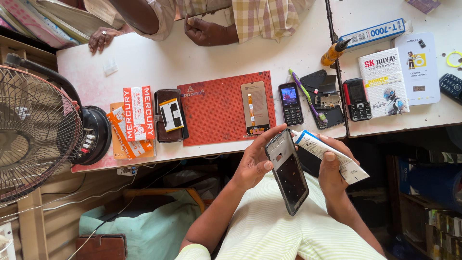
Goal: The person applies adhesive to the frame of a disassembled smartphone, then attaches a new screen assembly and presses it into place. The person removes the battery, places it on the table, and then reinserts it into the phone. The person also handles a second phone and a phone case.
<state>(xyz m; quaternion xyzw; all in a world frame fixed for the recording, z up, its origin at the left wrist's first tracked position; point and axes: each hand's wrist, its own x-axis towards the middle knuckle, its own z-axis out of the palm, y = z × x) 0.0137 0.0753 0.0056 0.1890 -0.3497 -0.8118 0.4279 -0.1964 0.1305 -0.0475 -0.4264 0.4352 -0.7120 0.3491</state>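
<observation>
At lower centre, left hand [254, 163] gripping a bare phone frame [288, 173], right hand [334, 166] clasped around a white tube [327, 155], nozzle touching the frame's top edge.

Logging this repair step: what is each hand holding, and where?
Left hand grips the phone frame by its left edge; right hand holds the white tube around its middle.

Fan [33, 132] cut off by the left edge. Second person across the table [202, 60] cropped at the top, only forearms and shirt visible. Dark keypad phone [451, 86] clipped by the right edge. Phone frame [288, 171] hides left hand [252, 166] fingertips. Tube [329, 155] nozzle tip hidden behind the frame. Shelf items lower right too dark to tell.
</observation>
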